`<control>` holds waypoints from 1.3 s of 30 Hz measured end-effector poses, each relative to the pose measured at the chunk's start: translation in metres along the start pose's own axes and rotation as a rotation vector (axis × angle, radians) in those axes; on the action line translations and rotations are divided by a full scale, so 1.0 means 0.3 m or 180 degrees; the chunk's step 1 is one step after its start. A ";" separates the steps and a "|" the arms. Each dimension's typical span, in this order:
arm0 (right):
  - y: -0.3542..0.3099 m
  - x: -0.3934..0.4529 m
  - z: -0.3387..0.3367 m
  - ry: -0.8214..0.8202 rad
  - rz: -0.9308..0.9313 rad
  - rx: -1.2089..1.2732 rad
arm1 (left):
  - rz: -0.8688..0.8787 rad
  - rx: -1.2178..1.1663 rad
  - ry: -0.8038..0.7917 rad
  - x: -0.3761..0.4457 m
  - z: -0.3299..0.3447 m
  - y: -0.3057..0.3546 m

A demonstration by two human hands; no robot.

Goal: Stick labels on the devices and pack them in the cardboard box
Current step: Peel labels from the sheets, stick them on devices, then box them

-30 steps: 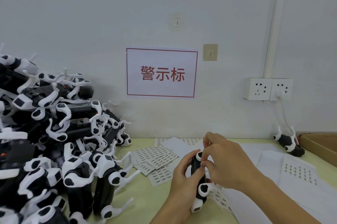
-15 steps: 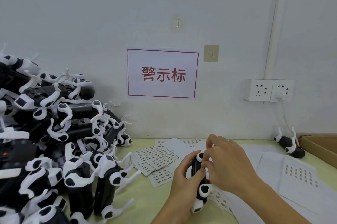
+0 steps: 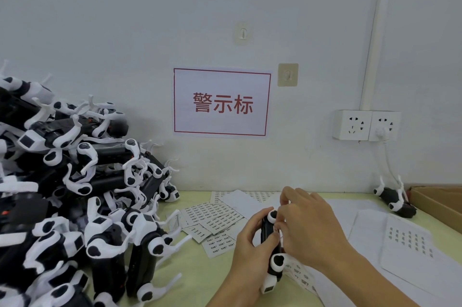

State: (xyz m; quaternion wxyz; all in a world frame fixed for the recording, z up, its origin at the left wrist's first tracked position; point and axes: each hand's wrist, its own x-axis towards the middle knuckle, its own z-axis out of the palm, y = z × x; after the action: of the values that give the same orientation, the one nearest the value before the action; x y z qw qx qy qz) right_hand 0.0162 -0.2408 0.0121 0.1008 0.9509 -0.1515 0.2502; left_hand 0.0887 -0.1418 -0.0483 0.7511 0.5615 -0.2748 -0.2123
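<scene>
My left hand (image 3: 251, 241) grips a black-and-white dog-shaped device (image 3: 271, 256) above the table's near edge. My right hand (image 3: 307, 229) covers the device's right side, with its fingertips pressed against the upper part; no label shows under them. Strips of small printed labels (image 3: 212, 216) lie on the table just left of my hands. A corner of the cardboard box (image 3: 440, 204) shows at the far right.
A big heap of the same devices (image 3: 75, 194) fills the left side of the yellow-green table (image 3: 200, 271). One device (image 3: 395, 199) lies beside the box. White backing sheets (image 3: 405, 239) cover the right. A wall socket with a plugged cable (image 3: 367, 125) sits above.
My hands and the device stay in nearly the same spot; my right fingers have shifted slightly on the device's upper part.
</scene>
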 end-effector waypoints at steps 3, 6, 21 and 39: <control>0.009 0.005 0.000 0.0015 -0.0081 0.0030 | -0.0038 -0.0055 -0.0013 -0.003 0.001 0.006; 0.023 -0.003 -0.007 0.0048 -0.0106 0.0077 | -0.0147 -0.0298 -0.0079 -0.004 0.001 0.012; 0.085 -0.096 0.033 -0.0173 -0.0584 0.0917 | -0.0314 -0.1038 -0.0223 0.029 -0.019 -0.017; 0.070 -0.098 0.063 -0.0120 -0.0572 0.1177 | -0.0323 -0.1480 -0.0183 0.031 -0.029 -0.013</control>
State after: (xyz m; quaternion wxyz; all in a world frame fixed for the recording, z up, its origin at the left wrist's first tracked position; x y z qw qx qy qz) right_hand -0.0070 -0.2586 -0.0165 -0.0563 0.9674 -0.0194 0.2460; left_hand 0.1014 -0.1425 -0.0522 0.8404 0.3803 -0.2113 -0.3233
